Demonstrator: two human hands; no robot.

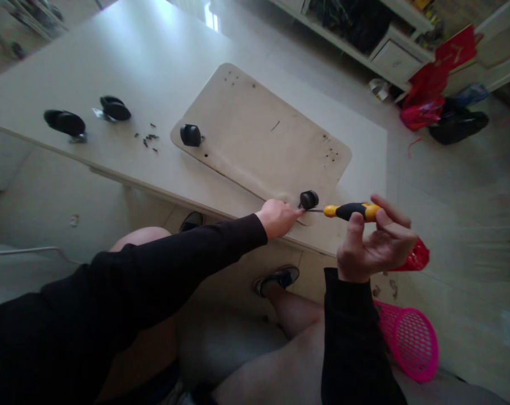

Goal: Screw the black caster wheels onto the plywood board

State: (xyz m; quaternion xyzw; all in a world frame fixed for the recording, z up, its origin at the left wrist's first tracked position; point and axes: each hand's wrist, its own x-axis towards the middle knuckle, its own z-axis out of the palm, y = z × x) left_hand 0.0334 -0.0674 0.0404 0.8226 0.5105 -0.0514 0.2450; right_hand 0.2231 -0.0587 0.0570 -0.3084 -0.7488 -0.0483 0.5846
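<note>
A pale wooden board with rounded corners lies flat on a white table. One black caster wheel sits at its near left corner, another black caster at its near right corner. My left hand rests on the board's edge, fingers touching that right caster. My right hand grips a yellow-and-black screwdriver, whose tip points at the caster's base.
Two loose black casters and several small dark screws lie on the table's left part. A pink mesh basket and a red one sit on the floor. Shelving and red bags stand behind.
</note>
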